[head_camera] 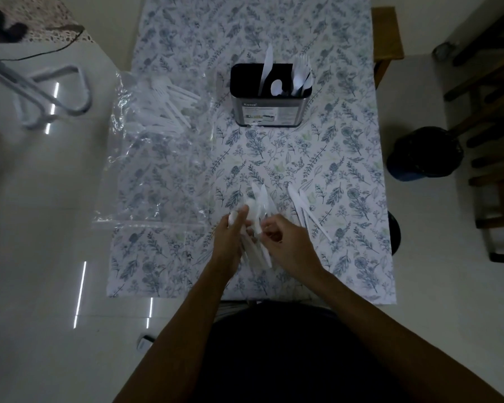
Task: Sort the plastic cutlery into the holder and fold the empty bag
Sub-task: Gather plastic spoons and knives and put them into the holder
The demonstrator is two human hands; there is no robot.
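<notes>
1. Near the front edge of the table, the left hand [230, 231] curls its fingers round a bundle of white plastic cutlery [256, 216]; thin, flat handles poke out below the palm and pointed tips fan out above it.
2. Just to its right, the right hand [285, 239] has fingers bent inward, fingertips at the bundle; whether they pinch a piece cannot be told.
3. A few loose white knives [306, 207], slim and tapered, lie on the cloth just right of the hands.
4. Farther back stands the holder [266, 112], an oval metal tub with a dark inside and a paper label; a knife, a spoon and forks stand upright in it.
5. Left of the holder lies the clear, crinkled plastic bag [146, 158], flat on the table, with more white cutlery [169, 106] at its far end.
6. A tablecloth [346, 158] with a blue-grey leaf print covers the table.
7. Glossy pale floor [41, 228] surrounds the table.
</notes>
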